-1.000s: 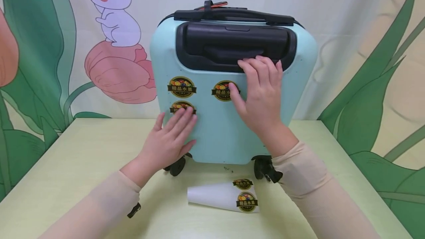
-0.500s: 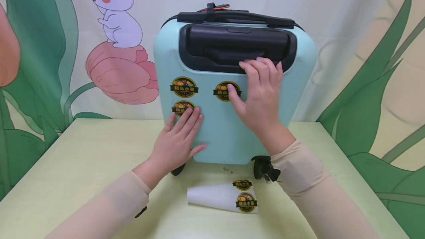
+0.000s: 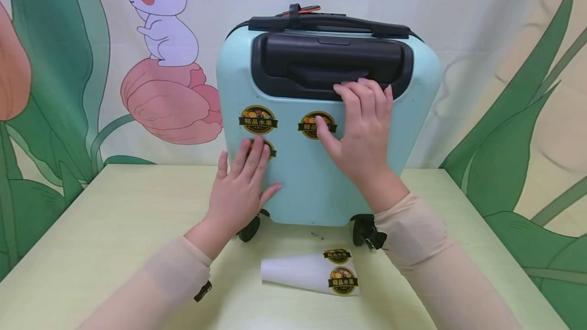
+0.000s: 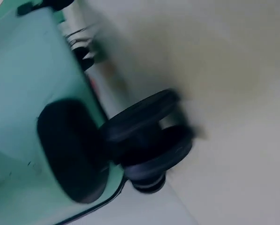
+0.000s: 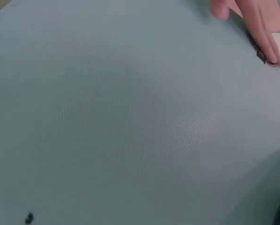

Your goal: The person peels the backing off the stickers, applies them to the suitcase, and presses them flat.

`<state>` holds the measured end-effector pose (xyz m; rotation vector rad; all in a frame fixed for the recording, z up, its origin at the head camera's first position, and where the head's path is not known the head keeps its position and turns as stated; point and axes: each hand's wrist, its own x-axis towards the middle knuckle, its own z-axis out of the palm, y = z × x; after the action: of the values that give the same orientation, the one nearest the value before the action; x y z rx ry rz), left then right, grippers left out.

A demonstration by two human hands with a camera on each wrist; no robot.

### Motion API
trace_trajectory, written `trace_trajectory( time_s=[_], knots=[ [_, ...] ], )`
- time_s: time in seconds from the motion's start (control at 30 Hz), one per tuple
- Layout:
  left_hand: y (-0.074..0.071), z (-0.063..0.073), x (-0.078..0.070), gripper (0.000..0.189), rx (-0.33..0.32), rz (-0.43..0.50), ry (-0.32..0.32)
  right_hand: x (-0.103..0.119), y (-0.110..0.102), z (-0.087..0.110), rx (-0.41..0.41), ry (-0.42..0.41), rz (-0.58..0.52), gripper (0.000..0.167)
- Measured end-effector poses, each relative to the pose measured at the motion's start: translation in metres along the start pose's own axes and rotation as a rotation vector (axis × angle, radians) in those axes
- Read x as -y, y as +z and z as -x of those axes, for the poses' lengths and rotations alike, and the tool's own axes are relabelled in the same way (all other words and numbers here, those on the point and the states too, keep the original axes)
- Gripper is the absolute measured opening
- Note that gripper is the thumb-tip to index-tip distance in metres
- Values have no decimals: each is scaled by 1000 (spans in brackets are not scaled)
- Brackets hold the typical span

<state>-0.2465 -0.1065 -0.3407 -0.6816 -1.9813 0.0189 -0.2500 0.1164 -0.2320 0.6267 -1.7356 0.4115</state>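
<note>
A mint-green suitcase (image 3: pixel 302 182) stands upright on the table, its black handle recess (image 3: pixel 293 67) near the top. Round black-and-gold fruit stickers are on its face: one at upper left (image 3: pixel 258 119), a sticker below it (image 3: pixel 271 153), and one right of centre (image 3: pixel 308 127). My left hand (image 3: pixel 238 182) presses straight fingers over the lower sticker, hiding most of it. Fingertips of my right hand (image 3: pixel 364 131) rest at the recess's lower edge, while its thumb lies over the right sticker. In the right wrist view, left-hand fingers (image 5: pixel 258 28) touch a sticker's edge.
On the table before the suitcase lies a curled white sticker sheet (image 3: pixel 293 270) with two stickers at its right end. Black wheels (image 3: pixel 249 229) support the suitcase, and one wheel (image 4: pixel 149 136) looms in the left wrist view. A cartoon-printed backdrop (image 3: pixel 481 65) hangs behind.
My left hand has shifted up and slightly right across the lower-left sticker, now covering more of it. My right hand keeps its place on the suitcase; the whole view has shifted slightly.
</note>
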Motion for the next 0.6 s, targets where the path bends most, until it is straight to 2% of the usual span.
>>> trace_trajectory(
  time_s=[0.1,0.2,0.27,0.33,0.43,0.53,0.6],
  knots=[
    [0,7,-6,68,37,3,48,0,2,0,-4,3,-2,42],
    [2,10,-13,67,6,29,93,0,2,1,-2,1,-4,42],
    [1,6,-16,67,-26,49,87,0,2,1,-4,-3,-7,43],
    [0,-1,-19,67,-39,70,48,0,1,0,-4,-6,-11,43],
    [1,-7,-22,70,5,59,-7,-1,1,-1,-2,-8,-12,44],
    [6,-1,-25,70,37,33,28,-2,1,-2,-5,-10,-19,44],
    [9,6,-25,70,22,41,66,-3,2,-2,-6,-14,-19,43]
  ],
)
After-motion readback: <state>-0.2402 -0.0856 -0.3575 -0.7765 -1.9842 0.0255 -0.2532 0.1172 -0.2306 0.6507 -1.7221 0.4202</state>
